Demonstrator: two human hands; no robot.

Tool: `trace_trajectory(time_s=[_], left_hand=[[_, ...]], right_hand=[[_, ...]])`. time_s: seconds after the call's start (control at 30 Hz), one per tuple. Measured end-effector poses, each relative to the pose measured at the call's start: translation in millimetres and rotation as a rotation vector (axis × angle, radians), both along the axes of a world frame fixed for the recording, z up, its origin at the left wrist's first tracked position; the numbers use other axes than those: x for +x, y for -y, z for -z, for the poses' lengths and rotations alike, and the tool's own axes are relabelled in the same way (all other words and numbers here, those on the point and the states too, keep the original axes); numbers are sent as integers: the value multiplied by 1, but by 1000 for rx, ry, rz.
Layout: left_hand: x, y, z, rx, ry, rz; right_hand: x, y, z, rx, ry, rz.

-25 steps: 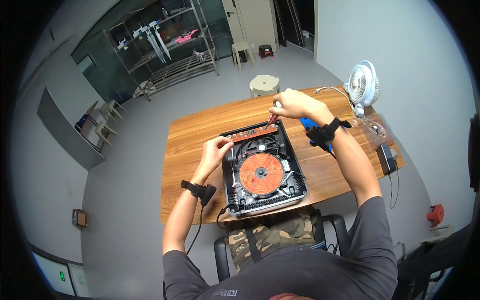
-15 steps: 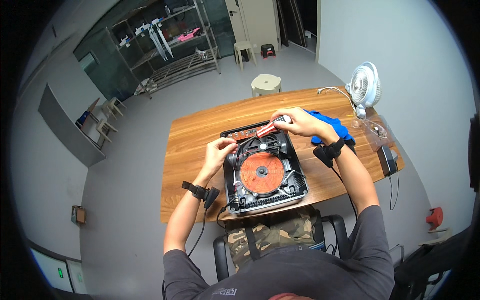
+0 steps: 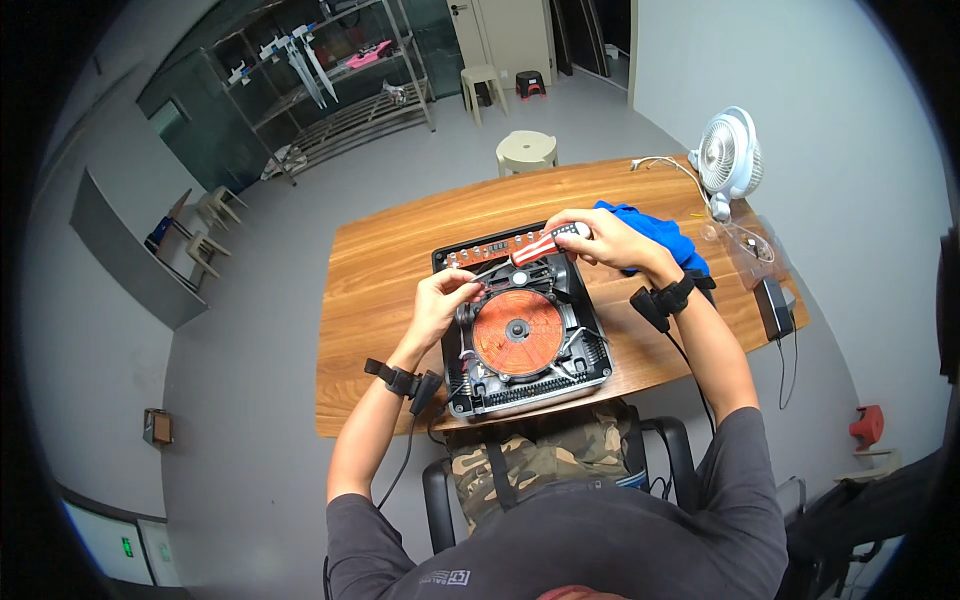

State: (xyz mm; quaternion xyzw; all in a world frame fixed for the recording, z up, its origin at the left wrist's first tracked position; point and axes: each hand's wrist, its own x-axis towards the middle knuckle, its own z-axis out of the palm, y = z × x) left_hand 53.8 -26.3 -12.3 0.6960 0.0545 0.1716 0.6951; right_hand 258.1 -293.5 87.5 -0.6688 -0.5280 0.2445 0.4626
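You have an opened induction cooker lying flat on the wooden counter, right at the near edge in front of you. Its top cover is off: a round copper-orange coil with a pale hub fills the middle of the black housing, a strip of orange circuit board runs along the far side of the cooker, and a pale vented rim shows along its near side. Your right hand is clamped around a screwdriver with a red, white and dark handle, held over the cooker's far edge, shaft slanting toward its left. Your left hand rests on the cooker's far left corner, fingers pinched together beside the screwdriver's tip. A blue cloth lies just right of the cooker.
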Motion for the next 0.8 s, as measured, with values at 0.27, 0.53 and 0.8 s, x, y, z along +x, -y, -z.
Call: trace_trajectory(time_s=[0.27,0.53,0.8], left_hand=[[6,7,0,5,70,-21],[6,10,0,-12,102,-40],[8,12,-2,-45,74,-40]], right_hand=[[9,10,2,-26,-24,39],[10,14,1,-14,-11,57],[14,16,8,-2,-43,50]])
